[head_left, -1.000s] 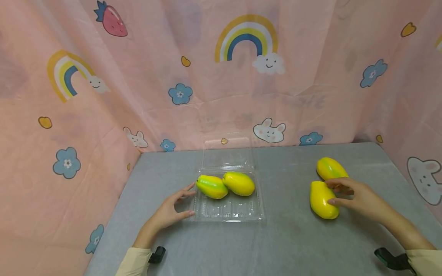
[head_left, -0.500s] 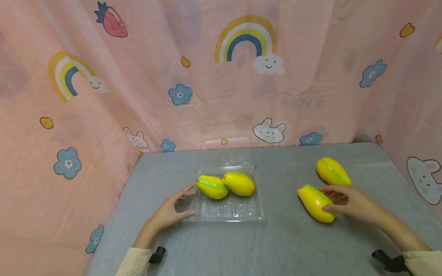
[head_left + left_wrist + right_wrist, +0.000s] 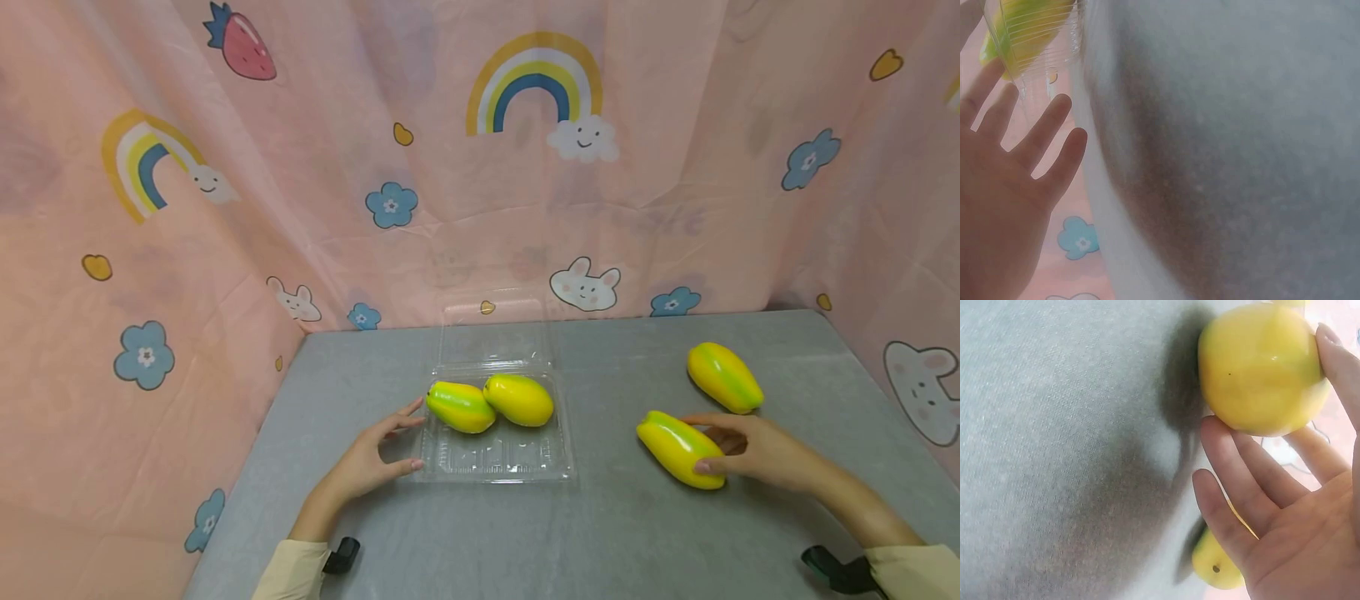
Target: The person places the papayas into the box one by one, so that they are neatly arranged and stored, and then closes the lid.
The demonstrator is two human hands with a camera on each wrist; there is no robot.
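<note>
In the head view my right hand (image 3: 765, 450) grips a yellow-green papaya (image 3: 678, 450) by its thicker end, thumb on the near side and fingers on the far side. The right wrist view shows the papaya's round end (image 3: 1263, 369) between thumb and fingertips; whether it touches the table I cannot tell. My left hand (image 3: 367, 458) has its fingers spread at the left rim of a clear plastic clamshell box (image 3: 495, 471), holding nothing. Two papayas lie side by side in the box, a greener one (image 3: 461, 407) and a yellower one (image 3: 520, 399).
Another papaya (image 3: 724, 377) lies on the grey table (image 3: 600, 533) behind my right hand. The box's clear lid (image 3: 491, 342) stands up, hinged at the far side. A pink printed curtain (image 3: 480, 225) closes off the back and sides.
My right hand has drawn the papaya left and toward me, away from the other one, and its narrow end has turned to the left. The left hand has stayed in place.
</note>
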